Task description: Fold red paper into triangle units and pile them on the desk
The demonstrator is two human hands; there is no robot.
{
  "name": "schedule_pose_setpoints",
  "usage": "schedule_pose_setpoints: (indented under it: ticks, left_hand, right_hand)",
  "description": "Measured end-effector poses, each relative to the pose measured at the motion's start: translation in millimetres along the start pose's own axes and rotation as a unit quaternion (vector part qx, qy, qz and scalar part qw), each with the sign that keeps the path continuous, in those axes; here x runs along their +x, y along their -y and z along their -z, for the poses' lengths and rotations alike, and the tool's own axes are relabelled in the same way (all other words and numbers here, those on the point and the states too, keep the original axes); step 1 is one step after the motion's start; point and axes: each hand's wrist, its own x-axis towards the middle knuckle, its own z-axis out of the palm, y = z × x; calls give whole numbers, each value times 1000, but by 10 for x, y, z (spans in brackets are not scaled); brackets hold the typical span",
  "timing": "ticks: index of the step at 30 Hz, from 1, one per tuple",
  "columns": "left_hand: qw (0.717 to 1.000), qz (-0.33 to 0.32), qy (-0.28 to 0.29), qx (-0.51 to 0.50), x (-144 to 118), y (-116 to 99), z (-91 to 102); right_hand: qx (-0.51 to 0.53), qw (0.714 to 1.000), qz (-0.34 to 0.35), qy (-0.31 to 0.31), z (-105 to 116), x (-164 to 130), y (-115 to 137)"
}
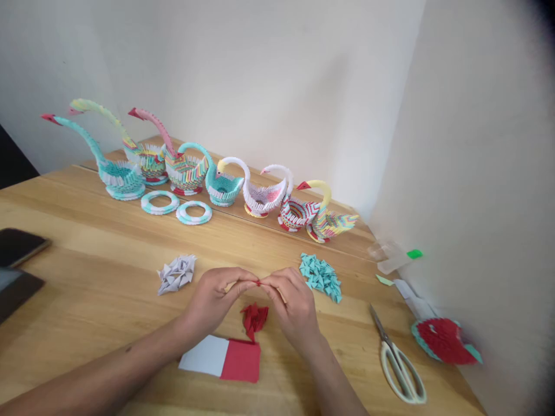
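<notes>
A small folded piece of red paper [259, 283] is pinched between the fingertips of both hands, mostly hidden by them. My left hand [219, 292] is closed on its left side, and my right hand [292, 300] is closed on its right. Just below the fingers lies a little heap of folded red paper pieces [255, 319]. Nearer to me are a stack of red paper [241, 360] and a white sheet [204, 355] side by side. Folded white pieces [177, 274] lie left of my hands, and folded teal pieces [321, 276] lie to the right.
Several folded-paper swans [223, 188] stand in a row along the back, with two paper rings [193, 219] before them. Scissors [396, 364] lie at the right, near a red and teal paper piece [444, 341] by the wall. A phone [21, 245] rests at the left.
</notes>
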Motion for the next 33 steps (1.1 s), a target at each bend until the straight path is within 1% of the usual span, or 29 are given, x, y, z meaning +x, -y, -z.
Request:
schedule_pose_setpoints:
  ticks: [2,4,6,7,8,9,11,13,14,16,18,20,23,25,27,30,33]
  left_hand:
    - [994,-84,6,65,11,13,25]
    - [981,-144,16,132,34,7,45]
    - [968,-169,26,184,58,-11,59]
    - [967,-167,30,192,67,-21,63]
    - [971,-152,31,183,74,-29,66]
    - [980,-122,29,157,79,-34,67]
    - [997,-30,11,70,82,-34,60]
    - [997,65,-9,-27,79,-27,41]
    - [993,98,-15,-68,75,-23,27]
    - [984,130,-8,-125,62,-21,-7]
    - [981,132,8,-144,42,-27,-41]
    - [987,105,12,-120,22,-37,-62]
    - [999,21,0,-30,0,-47,-63]
    - [999,-37,0,26,-7,-45,-52]
    - [995,-78,6,62,-12,-39,-43]
    - [989,-112,11,94,-18,-28,-39]
    - [986,-122,20,116,-25,-20,-39]
  right_hand:
    - [-26,999,21,2,-17,-5,-12]
    - [-56,998,34,12,-27,-7,-22]
    - [-67,997,31,28,-30,-9,-38]
    - [-57,998,20,34,-29,-11,-52]
    - [-36,999,0,34,-30,-16,-68]
    - [-3,999,-28,29,-33,-23,-86]
    - [85,991,-99,10,-50,-43,-119]
    - [168,972,-165,-1,-86,-66,-129]
    - [197,962,-186,-1,-109,-76,-122]
    - [224,953,-202,-4,-151,-90,-86]
    - [214,957,-193,-22,-177,-97,-39]
    - [189,966,-173,-46,-178,-98,-1]
    - [156,976,-139,-64,-151,-97,21]
    - [145,980,-123,-64,-134,-99,18]
    - [141,982,-113,-62,-127,-101,12]
    - [138,984,-92,-64,-130,-102,3]
    - [139,986,-69,-64,-134,-104,-1]
